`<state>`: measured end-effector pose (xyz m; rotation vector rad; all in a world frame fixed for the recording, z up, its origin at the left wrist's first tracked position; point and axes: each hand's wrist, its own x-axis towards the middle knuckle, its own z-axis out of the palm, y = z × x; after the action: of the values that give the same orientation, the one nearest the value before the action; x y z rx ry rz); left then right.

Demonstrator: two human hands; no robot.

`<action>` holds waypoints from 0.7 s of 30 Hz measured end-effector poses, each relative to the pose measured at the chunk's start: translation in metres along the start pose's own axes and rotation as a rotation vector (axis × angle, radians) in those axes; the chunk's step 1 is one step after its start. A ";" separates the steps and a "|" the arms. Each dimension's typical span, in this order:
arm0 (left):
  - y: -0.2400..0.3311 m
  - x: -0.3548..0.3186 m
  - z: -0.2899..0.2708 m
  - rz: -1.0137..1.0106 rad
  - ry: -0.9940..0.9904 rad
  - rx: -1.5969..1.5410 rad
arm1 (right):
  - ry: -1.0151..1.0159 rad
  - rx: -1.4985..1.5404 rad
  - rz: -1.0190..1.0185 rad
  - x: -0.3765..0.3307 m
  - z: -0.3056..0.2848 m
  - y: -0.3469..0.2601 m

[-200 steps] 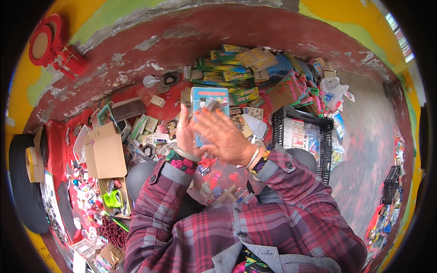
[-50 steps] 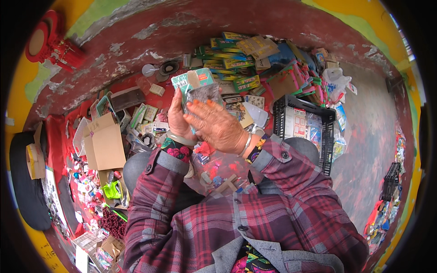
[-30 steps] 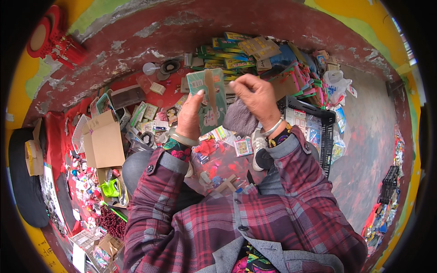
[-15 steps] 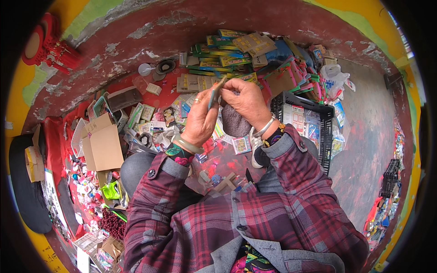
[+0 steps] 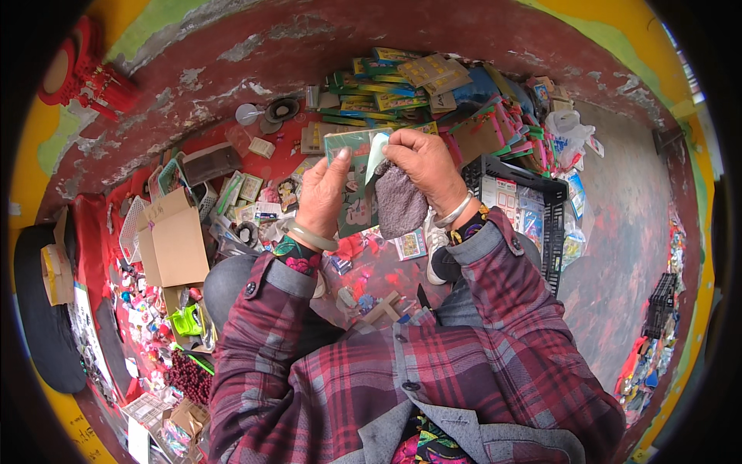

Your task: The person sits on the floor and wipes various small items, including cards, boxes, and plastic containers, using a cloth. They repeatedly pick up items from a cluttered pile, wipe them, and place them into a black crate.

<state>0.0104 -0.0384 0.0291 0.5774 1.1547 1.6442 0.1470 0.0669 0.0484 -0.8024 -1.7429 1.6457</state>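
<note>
My left hand (image 5: 320,199) grips the left edge of a flat dark green card package (image 5: 357,220), thumb on its face. Light pictures show on its front, and its upper right corner has a pale flap (image 5: 377,151). My right hand (image 5: 427,172) pinches at that corner with a grey-purple fuzzy cloth (image 5: 402,207) hanging from its fingers. The cloth covers part of the card's right side. Below the hands, a small picture-printed pack (image 5: 410,246) lies on the floor beside my shoe (image 5: 440,259).
A black plastic crate (image 5: 553,224) holding flat packs stands to the right. Stacked colourful boxes (image 5: 398,100) lie against the red wall. On the left are an open cardboard box (image 5: 179,240), white baskets (image 5: 133,232) and many small goods. A wooden piece (image 5: 382,308) lies between my legs.
The card package, seen edge-on before, has been turned so its green face shows. The cloth has come up beside it in my right hand, and my left hand has shifted slightly left.
</note>
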 end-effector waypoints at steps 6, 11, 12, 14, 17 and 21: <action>0.016 0.009 -0.005 -0.007 0.027 -0.355 | 0.030 0.315 0.114 0.001 -0.006 0.006; 0.020 0.022 -0.030 0.039 0.259 -0.553 | 0.109 0.399 0.134 0.003 -0.013 0.003; 0.020 0.025 -0.038 0.049 0.258 -0.582 | 0.126 0.409 0.132 0.004 -0.015 0.003; 0.020 0.028 -0.050 0.075 0.314 -0.601 | 0.110 0.240 0.098 0.006 -0.020 0.006; 0.020 0.028 -0.058 0.130 0.307 -0.597 | -0.021 -0.279 -0.064 0.006 -0.030 0.010; 0.021 0.025 -0.050 0.075 0.255 -0.594 | -0.074 -0.753 -0.003 -0.001 -0.019 0.005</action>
<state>-0.0488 -0.0370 0.0225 0.0301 0.7590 2.0493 0.1621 0.0784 0.0440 -1.0614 -2.4476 0.9951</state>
